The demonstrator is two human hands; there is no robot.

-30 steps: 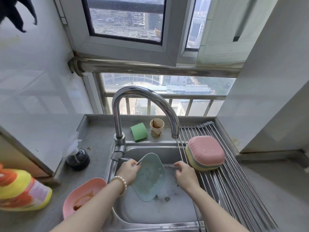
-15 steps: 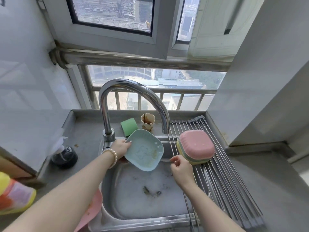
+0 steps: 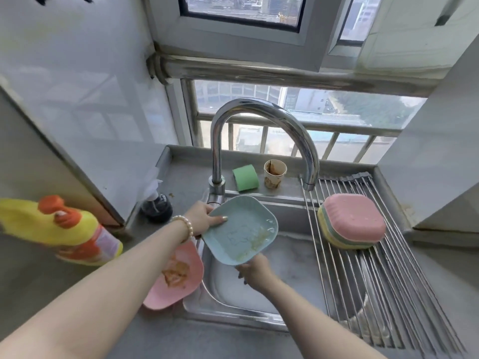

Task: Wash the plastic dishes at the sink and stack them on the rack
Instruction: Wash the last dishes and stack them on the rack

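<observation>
A: What is seen to have changed since half a second ago?

B: The pale blue plate (image 3: 239,230) has been tipped flatter, face up, and is held lower over the sink (image 3: 293,257). The right hand (image 3: 255,272), which was apart from it before, has been brought under its near edge. The pink plate (image 3: 173,278) and the yellow bottle (image 3: 62,229) are now shown more fully on the left.

A: How is the blue plate gripped?

B: Its left rim is pinched by the left hand (image 3: 203,218), thumb laid on the inner face. The right hand's fingers are partly hidden beneath the plate; it cannot be told whether they are closed on it.

A: And materials, shapes?

B: The blue plate is smooth plastic, a rounded square with a fluted rim, smeared yellowish. The pink plate, same shape, carries orange residue and lies on the counter touching the sink's left edge. A stack of upturned plates (image 3: 353,224), pink on top, is set on the steel-rod rack (image 3: 388,281). A curved chrome faucet (image 3: 261,120) arches above; a green sponge (image 3: 245,177) and a stained paper cup (image 3: 274,174) stand behind it.
</observation>
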